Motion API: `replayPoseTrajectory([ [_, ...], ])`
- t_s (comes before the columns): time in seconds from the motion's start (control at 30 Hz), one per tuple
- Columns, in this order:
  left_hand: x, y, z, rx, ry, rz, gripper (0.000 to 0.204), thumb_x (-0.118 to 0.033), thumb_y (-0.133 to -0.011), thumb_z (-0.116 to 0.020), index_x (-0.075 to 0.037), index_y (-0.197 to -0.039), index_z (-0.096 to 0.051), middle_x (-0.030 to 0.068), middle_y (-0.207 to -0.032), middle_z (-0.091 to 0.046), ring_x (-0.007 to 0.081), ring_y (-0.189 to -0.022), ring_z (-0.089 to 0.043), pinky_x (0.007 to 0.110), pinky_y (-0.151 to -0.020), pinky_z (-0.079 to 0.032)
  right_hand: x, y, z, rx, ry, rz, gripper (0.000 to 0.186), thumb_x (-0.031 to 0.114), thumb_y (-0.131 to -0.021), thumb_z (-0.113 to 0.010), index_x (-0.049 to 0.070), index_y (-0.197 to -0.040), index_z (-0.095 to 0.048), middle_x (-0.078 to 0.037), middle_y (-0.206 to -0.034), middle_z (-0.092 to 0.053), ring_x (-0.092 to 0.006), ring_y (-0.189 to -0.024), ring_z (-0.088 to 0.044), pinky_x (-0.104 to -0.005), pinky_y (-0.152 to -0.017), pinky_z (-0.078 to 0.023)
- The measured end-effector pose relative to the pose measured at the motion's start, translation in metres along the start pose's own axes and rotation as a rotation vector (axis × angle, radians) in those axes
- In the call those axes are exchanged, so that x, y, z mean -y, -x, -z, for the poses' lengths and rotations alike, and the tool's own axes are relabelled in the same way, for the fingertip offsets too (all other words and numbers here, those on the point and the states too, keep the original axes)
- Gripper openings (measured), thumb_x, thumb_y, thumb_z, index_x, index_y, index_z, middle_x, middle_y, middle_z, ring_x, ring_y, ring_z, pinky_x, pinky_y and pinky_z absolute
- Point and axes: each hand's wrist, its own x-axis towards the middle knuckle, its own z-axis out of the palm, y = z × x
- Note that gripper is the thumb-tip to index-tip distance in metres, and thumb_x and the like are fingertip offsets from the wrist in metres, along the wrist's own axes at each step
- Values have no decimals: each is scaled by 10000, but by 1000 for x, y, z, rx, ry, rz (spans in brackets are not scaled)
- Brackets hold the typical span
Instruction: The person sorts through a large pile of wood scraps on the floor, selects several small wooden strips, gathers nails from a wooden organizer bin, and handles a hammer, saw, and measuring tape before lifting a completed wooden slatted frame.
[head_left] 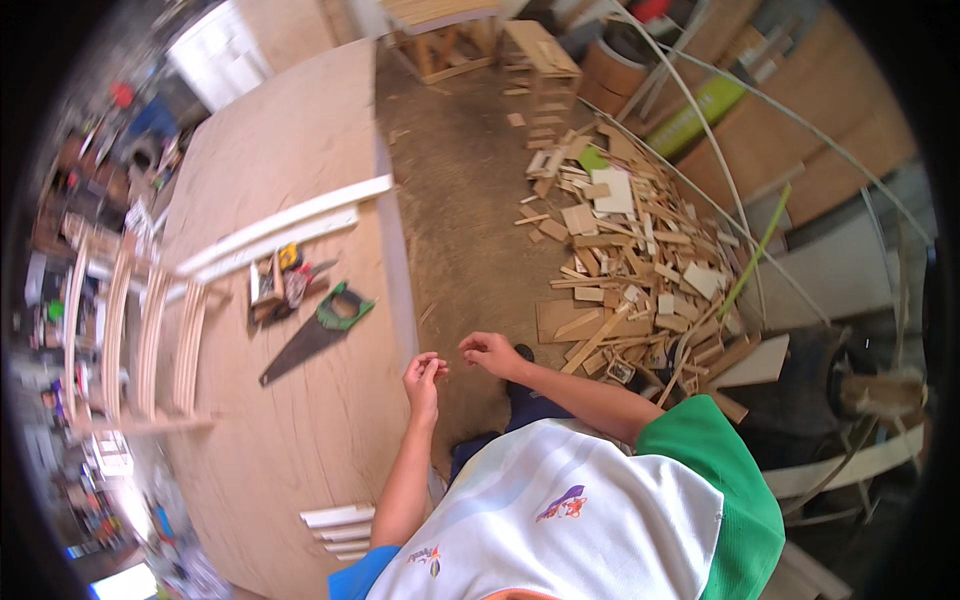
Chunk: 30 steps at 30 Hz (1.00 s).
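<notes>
My left hand [425, 378] hangs over the right edge of the plywood worktop [330, 440], its fingertips pressed together in a pinch. Whatever may be between them is too small to make out. Close beside it, over the floor, my right hand [490, 354] is held with its fingers loosely bent and apart, with nothing visible in them. The two hands do not touch. On the worktop to the left lies a handsaw [318, 330] with a green handle, the closest tool to my left hand. A small wooden box [266, 290] with tools stands just beyond it.
Two pale wooden strips [290, 225] lie across the worktop. A slatted wooden frame [140, 330] rests at the left, and short white strips [340, 530] lie near me. Wood offcuts [640, 260] are heaped on the floor at right, below long thin rods [715, 140]. Wooden stools stand farther back.
</notes>
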Motion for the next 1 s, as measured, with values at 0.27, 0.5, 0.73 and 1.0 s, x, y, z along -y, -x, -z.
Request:
replayPoseTrajectory([
  [0.27, -19, -83, -189, 399, -180, 103, 129, -92, -906, -549, -21, -1007, -587, 83, -874, -642, 148, -768, -617, 267, -711, -500, -10, -4, 198, -447, -182, -32, 179, 37, -858, -575, -23, -1024, -601, -66, -861, -639, -129, -780, -618, -265, -705, -519],
  [0.5, -17, -128, -283, 641, -288, 177, 151, -102, -902, -558, -19, -1024, -589, 81, -871, -644, 150, -770, -616, 271, -718, -495, 3, 14, 267, -682, -368, 39, 178, 69, -840, -583, -4, -999, -613, -71, -862, -654, -139, -755, -634, -262, -668, -509],
  [0.73, -8, -175, -350, 800, -348, 286, 131, -102, -916, -547, -29, -1009, -602, 68, -856, -649, 131, -753, -608, 255, -702, -483, -17, 24, 304, -939, -490, -29, 182, 83, -864, -585, 1, -1026, -602, -84, -878, -656, -149, -768, -640, -266, -701, -518],
  [1.0, -3, -278, -413, 962, -419, 373, 145, -116, -909, -550, -37, -1020, -600, 84, -863, -647, 150, -771, -619, 265, -708, -488, -7, -33, 344, -1103, -546, -75, 207, 100, -885, -573, -1, -1064, -596, -104, -894, -656, -165, -754, -647, -277, -706, -528],
])
